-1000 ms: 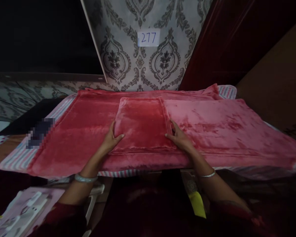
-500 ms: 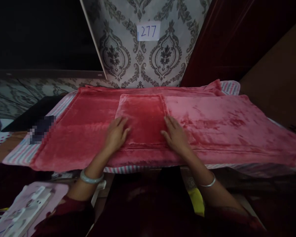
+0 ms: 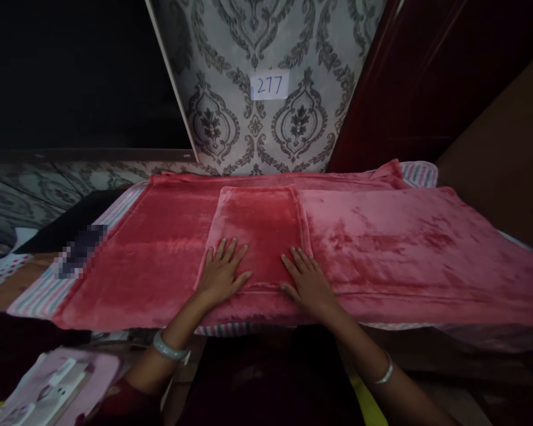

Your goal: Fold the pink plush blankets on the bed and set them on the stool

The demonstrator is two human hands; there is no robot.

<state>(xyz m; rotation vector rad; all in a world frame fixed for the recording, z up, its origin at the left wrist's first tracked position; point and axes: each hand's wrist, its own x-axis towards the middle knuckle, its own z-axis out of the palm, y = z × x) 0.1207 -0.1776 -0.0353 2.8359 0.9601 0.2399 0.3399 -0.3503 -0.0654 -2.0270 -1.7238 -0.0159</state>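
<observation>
A plush red blanket (image 3: 382,242) is spread over the table, with a folded rectangular section (image 3: 262,222) lying on top near the middle. My left hand (image 3: 222,275) rests flat on the front left part of that section, fingers spread. On its front right edge lies my right hand (image 3: 308,284), fingers stretched out and slightly apart. Neither hand grips the cloth. I wear a pale bangle (image 3: 171,347) on the left wrist and a thin silver one (image 3: 386,370) on the right.
A striped cloth (image 3: 39,296) shows beneath the blanket's edges. At the left lies a dark, pixelated object (image 3: 82,251). A large black screen (image 3: 80,77) stands behind on the left, by a patterned wall with a paper (image 3: 270,84) reading 277. Lower left is a power strip (image 3: 57,387).
Both hands have slid toward me along the folded section, and the left fingers have spread wider. My view has tilted upward a little, so the scene sits lower.
</observation>
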